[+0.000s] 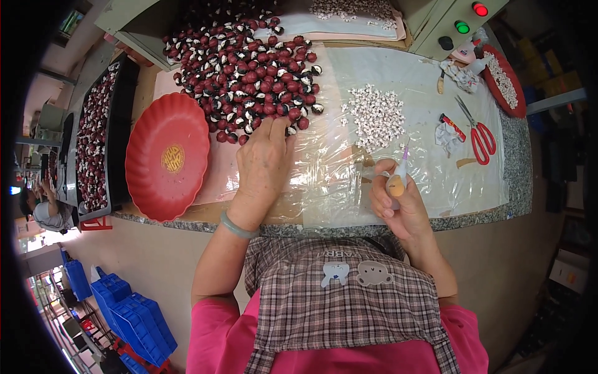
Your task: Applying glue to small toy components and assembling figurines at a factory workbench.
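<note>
My left hand (266,163) reaches into the near edge of a pile of small round pieces (265,84), dark red, black and white. Its fingers are closed together, with a black-and-white piece (291,131) at the fingertips. In my right hand (405,209) is a small squeeze bottle (397,185) with a narrow purple tip pointing up and away. My fingers wrap round it above the sheet's near part. Beyond the bottle tip lies a heap of tiny white pieces with dark specks (375,116).
To the left are an oval red scalloped tray (137,146) and a long black tray (117,128) of similar round pieces. Red-handled scissors (479,140), a red tube (453,126) and crumpled tissue (447,140) lie at right. A red dish (519,103) holds more white bits. A machine (436,31) borders the back.
</note>
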`<state>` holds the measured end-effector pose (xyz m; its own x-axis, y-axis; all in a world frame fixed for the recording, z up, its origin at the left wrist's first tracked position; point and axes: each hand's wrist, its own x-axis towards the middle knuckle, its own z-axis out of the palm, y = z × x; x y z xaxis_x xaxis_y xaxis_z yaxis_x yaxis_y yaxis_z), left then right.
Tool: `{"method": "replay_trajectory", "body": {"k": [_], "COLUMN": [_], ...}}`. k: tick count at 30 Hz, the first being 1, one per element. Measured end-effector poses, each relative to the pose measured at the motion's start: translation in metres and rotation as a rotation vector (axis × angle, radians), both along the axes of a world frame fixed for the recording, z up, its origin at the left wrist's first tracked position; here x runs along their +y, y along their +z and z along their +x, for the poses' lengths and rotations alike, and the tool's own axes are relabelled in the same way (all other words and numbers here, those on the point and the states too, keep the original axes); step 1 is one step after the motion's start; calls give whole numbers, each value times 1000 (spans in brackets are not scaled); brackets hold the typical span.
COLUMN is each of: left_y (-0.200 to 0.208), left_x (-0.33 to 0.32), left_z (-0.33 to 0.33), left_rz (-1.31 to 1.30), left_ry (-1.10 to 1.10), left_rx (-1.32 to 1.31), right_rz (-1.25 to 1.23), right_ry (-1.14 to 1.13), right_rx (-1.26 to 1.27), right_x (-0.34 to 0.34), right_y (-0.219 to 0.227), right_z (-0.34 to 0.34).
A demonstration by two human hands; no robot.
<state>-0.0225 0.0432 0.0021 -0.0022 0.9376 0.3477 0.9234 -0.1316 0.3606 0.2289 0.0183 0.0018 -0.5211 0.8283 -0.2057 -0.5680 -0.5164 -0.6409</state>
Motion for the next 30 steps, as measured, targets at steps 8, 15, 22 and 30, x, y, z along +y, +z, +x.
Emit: {"method": "replay_trajectory", "body": {"k": [8,15,22,30], "left_y": [5,10,9,13], "left_x": [-13,-34,-39,-47], "left_z": [0,13,17,30], "left_rz": [-342,-599,-623,-652], "left_ry": [-58,-223,-343,-293], "left_rx": [-1169,-1973,-2015,-1940], "right_rz": [91,378,270,310], "right_ry": [-8,-7,-108,-190], "right_rx": [-94,-328,-178,-342], "right_x": [-1,7,9,11], "right_y": [10,11,13,33], "right_z": [-5,1,5,5]}}
